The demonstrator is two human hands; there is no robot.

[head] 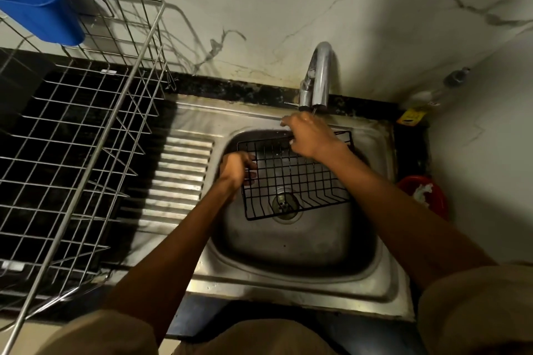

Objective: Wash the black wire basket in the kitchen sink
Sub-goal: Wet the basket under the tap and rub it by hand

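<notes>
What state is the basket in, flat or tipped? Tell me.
Tipped. The basket hangs over the sink bowl, far edge raised, held by the left hand and right hand.

Two bare forearms extend from short sleeves in a tan or khaki fabric, the left sleeve (95,334) and the right sleeve (476,308) both loose and wide at the cuff. The same plain cloth shows between them at the lower edge, apparently the front of the shirt. The left hand (235,168) and right hand (307,135) are ungloved, without visible rings or watch.
</notes>
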